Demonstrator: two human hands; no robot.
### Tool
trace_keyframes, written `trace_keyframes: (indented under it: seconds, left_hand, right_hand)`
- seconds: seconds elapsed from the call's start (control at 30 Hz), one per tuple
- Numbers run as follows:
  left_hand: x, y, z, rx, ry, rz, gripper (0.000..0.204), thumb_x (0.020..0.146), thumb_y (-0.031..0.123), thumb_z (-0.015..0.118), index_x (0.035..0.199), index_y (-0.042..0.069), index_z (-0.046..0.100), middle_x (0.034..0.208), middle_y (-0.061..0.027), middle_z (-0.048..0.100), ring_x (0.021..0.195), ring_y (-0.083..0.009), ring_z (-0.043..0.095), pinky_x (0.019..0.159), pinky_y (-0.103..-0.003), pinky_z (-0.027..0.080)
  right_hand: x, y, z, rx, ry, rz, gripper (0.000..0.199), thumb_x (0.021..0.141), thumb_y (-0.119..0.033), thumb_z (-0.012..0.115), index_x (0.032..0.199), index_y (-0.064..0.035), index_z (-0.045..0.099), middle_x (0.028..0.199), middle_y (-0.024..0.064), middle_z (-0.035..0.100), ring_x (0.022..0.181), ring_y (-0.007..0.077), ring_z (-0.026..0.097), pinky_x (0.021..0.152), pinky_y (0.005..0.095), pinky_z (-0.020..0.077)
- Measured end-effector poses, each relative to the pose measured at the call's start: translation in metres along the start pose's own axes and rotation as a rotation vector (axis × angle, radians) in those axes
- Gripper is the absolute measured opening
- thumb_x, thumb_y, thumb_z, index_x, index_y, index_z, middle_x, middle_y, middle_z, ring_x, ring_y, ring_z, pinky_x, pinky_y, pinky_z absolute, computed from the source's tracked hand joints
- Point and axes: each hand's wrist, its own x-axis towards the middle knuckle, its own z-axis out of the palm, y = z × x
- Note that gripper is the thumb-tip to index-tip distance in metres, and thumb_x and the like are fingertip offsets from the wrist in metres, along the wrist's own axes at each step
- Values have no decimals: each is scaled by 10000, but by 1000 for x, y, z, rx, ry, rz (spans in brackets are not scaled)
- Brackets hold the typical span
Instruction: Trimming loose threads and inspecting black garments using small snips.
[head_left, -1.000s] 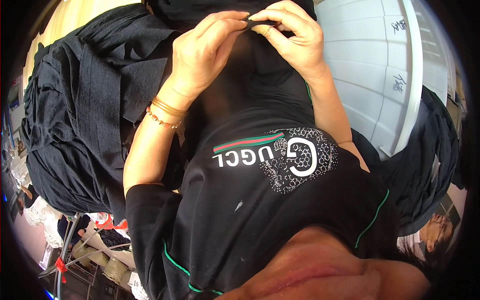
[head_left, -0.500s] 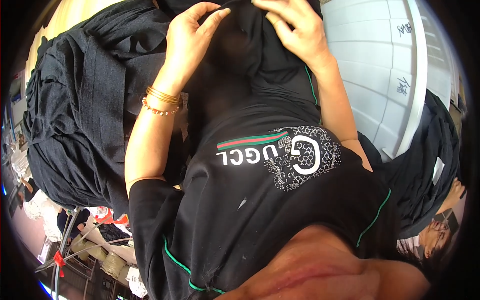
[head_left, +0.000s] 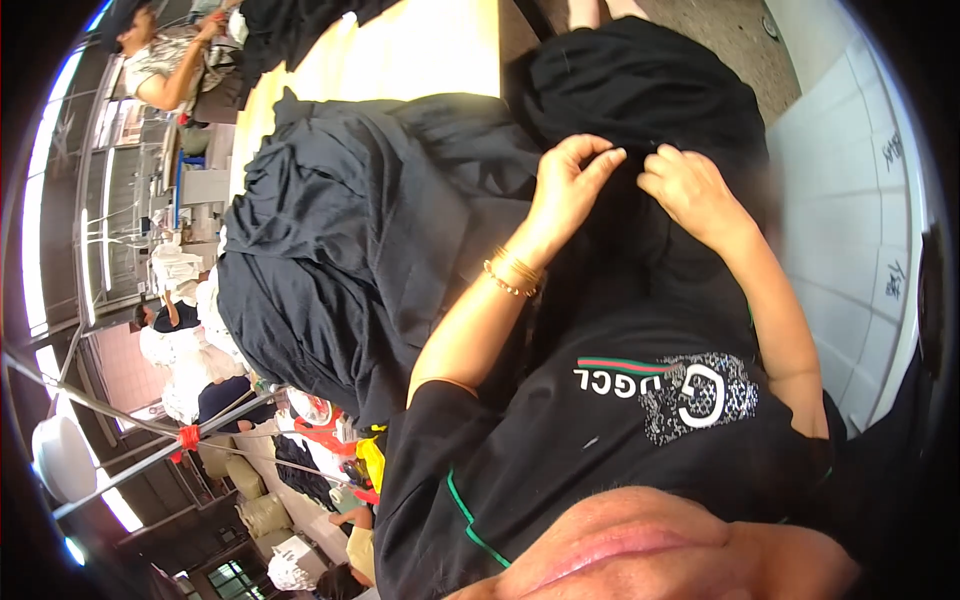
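Far left, I see another person (head_left: pixel 165 60) seated at the far end of the room, beside metal racks (head_left: pixel 120 220). Nearer on the left, white bundles (head_left: pixel 185 340) sit below the racks.

Moving right, a large heap of dark cloth (head_left: pixel 350 260) covers the near part of the pale yellow desk (head_left: pixel 420 50); the bare desk surface shows only at the far side, beyond the heap.

Centre: my left hand (head_left: pixel 570 190) is raised over a black garment (head_left: pixel 640 110). Its fingers are curled, with thumb and forefinger pinched together on a fold of the black fabric. Gold bangles (head_left: pixel 515 272) circle the wrist.

Just right of it, my right hand (head_left: pixel 690 190) is also closed in a pinch on the same fabric, fingertips facing those of the left hand and nearly touching them. Both hands grip the garment at one spot between them.

The black garment lies in front of my chest, running from the hands toward the far side of the desk, right of the dark heap and touching it.

Far right, a white tiled wall (head_left: pixel 850 240) borders the scene.
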Motion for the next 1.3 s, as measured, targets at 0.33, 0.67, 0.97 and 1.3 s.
trace_keyframes:
  seconds: [0.33, 0.67, 0.97, 1.3]
  left_hand:
    - [-16, 35, 2, -259, -80, 18, 77, 925, 47, 688, 988, 4, 679, 933, -17, 707, 863, -51, 629, 766, -203, 503]
    - [-10, 41, -1, 266, 148, 490, 66, 855, 16, 694, 916, 34, 711, 836, -78, 595, 772, -204, 606, 694, -306, 501]
    - [-15, 53, -3, -616, -136, -151, 127, 951, 143, 667, 1007, 33, 698, 916, 26, 680, 849, -29, 578, 799, -186, 441]
    - [-23, 61, 0, -234, -48, 138, 78, 931, 73, 681, 954, -2, 684, 908, -1, 670, 829, -62, 596, 754, -214, 478]
  right_hand:
    - [19, -30, -36, 888, 217, 394, 144, 835, 31, 693, 972, 5, 729, 953, 68, 670, 719, 115, 630, 668, 236, 508]
    - [36, -28, -31, 1233, 97, 582, 159, 914, 2, 608, 1052, 20, 688, 866, 17, 660, 694, 62, 606, 646, 221, 529]
    - [25, -33, -43, 1087, 149, 506, 177, 890, -7, 621, 1039, -16, 715, 835, 4, 657, 691, 68, 617, 656, 210, 514]
    - [27, -44, -55, 199, 458, 14, 183, 746, -30, 771, 916, -67, 713, 855, 43, 664, 669, 192, 667, 585, 263, 545]
